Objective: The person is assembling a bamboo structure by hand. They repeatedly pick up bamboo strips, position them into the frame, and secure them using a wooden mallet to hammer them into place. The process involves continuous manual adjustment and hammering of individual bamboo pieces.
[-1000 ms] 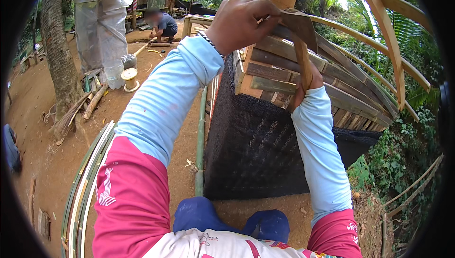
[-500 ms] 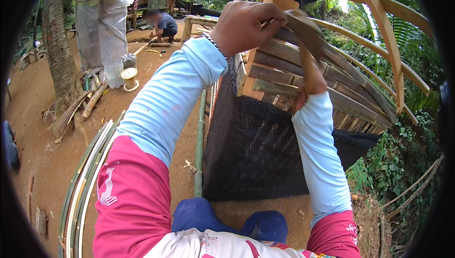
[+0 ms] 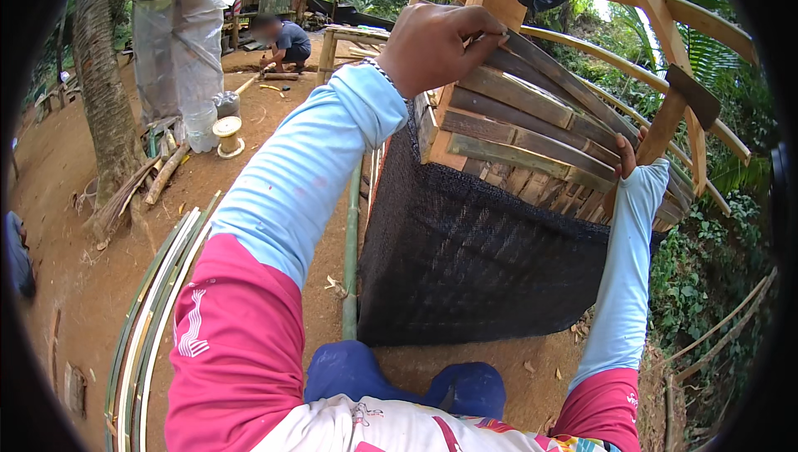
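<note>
My left hand (image 3: 440, 46) is closed in a pinch at the upper left end of a long dark bamboo slat (image 3: 573, 90), beside a wooden post (image 3: 496, 2). What sits between its fingertips is too small to make out. Farther right, my right hand (image 3: 629, 157) grips a hatchet by its wooden handle (image 3: 662, 128), with the dark metal blade (image 3: 695, 98) pointing up and right. Some of its fingers reach against the slats, and the sleeve hides much of this hand. Below the long slat, several split-bamboo slats (image 3: 519, 120) lie side by side on a slanting frame.
Black netting (image 3: 474, 269) hangs under the slats. A green bamboo pole (image 3: 350, 261) stands by its left edge. Long thin strips (image 3: 150, 327) lie on the ground at left, near a spool (image 3: 227, 136). Curved wooden pieces (image 3: 665, 45) arch at right. A person (image 3: 291, 43) crouches farther back.
My right hand has swung right and lower with the hatchet, away from my left hand, uncovering the slats. My left hand stays pinched at nearly the same place.
</note>
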`<state>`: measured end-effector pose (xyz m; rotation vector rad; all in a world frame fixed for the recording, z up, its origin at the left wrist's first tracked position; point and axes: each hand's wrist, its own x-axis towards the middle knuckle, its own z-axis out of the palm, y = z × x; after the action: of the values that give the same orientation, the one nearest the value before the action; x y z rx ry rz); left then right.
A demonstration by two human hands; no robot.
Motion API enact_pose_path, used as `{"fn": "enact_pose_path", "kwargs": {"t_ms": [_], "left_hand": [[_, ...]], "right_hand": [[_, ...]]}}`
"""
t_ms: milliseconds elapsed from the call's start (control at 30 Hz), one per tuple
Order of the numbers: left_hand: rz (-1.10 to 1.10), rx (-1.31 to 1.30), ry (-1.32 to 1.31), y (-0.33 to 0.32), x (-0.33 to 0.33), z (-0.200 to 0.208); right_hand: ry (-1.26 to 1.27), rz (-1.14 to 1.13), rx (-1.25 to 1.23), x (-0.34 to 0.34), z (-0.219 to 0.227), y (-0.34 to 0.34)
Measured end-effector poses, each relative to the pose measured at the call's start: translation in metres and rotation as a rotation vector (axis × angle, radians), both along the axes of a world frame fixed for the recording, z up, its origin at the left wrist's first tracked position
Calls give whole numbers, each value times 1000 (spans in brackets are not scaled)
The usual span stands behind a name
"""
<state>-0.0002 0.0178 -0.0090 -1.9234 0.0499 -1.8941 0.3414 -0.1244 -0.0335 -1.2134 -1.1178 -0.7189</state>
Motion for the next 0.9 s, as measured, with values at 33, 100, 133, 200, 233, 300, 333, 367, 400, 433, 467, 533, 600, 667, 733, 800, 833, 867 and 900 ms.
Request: {"fn": "enact_pose_path", "kwargs": {"t_ms": [33, 100, 133, 200, 233, 300, 333, 367, 400, 433, 467, 533, 600, 667, 733, 800, 833, 867, 900], "left_hand": [[16, -5, 2, 0, -2, 0], [35, -14, 3, -5, -4, -1], [39, -16, 3, -5, -5, -1], [34, -23, 2, -5, -4, -1], [36, -42, 8, -5, -3, -3], [49, -70, 19, -9, -4, -2], [42, -65, 15, -10, -5, -2], [35, -62, 12, -10, -5, -2], [28, -59, 8, -10, -5, -2], [19, -80, 6, -11, -6, -3], [0, -100, -2, -15, -4, -3], [-22, -125, -14, -15, -1, -2], [-30, -140, -38, -14, -2, -4], [-15, -180, -20, -18, -5, -4], [-52, -215, -19, -20, -5, -9], [-158, -225, -37, -21, -3, -9], [-168, -266, -45, -23, -3, -10], [-175, -306, -55, -28, -3, -12], [-182, -346, -65, -33, -3, -14]], "right_hand": [[36, -1, -77, 7, 1, -2], [87, -14, -201, 19, 8, -13], [102, -20, -248, 24, 12, -15], [124, -42, -324, 32, 22, -19], [136, -47, -353, 35, 25, -21], [149, -44, -390, 36, 33, -22], [145, -29, -397, 37, 38, -20], [131, 3, -385, 38, 39, -20], [94, 46, -365, 43, 38, -18], [57, 90, -345, 47, 36, -15], [15, 121, -324, 54, 36, -17], [-71, 79, -353, 79, 32, -11], [-181, 45, -335, 81, 32, -2], [-125, 46, -346, 76, 32, -8], [-97, 45, -366, 68, 34, -9], [-156, 14, -343, 69, 40, -9], [-163, 11, -351, 69, 42, -11], [-172, 11, -359, 67, 44, -11], [-232, -7, -344, 78, 47, -6]]}}
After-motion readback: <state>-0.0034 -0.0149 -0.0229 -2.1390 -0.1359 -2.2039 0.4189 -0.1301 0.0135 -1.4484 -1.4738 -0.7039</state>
